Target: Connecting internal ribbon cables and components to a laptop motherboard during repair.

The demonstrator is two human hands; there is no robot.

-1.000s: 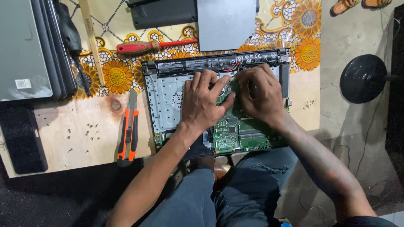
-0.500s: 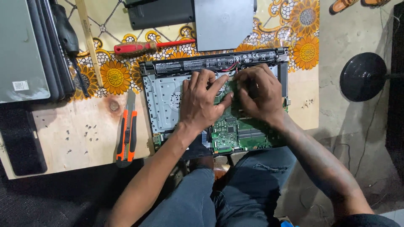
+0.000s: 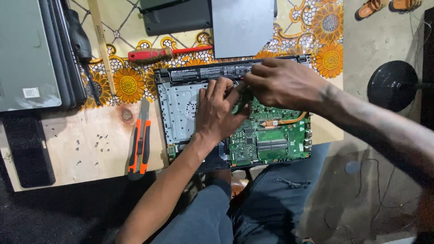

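Laptop (image 3: 181, 104), opened, shows green circuit board (image 3: 271, 140) and black battery (image 3: 203, 73).

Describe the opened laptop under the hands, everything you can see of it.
The opened laptop lies flat, bottom cover off, on the wooden table, its near edge overhanging the person's knees. A long black battery runs along its far edge, bare silver metal shows on its left, and a green circuit board with a copper pipe fills its right. The left hand rests on its middle; the right hand pinches something near the battery.

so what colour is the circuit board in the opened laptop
Green, clearest in the head view: circuit board.
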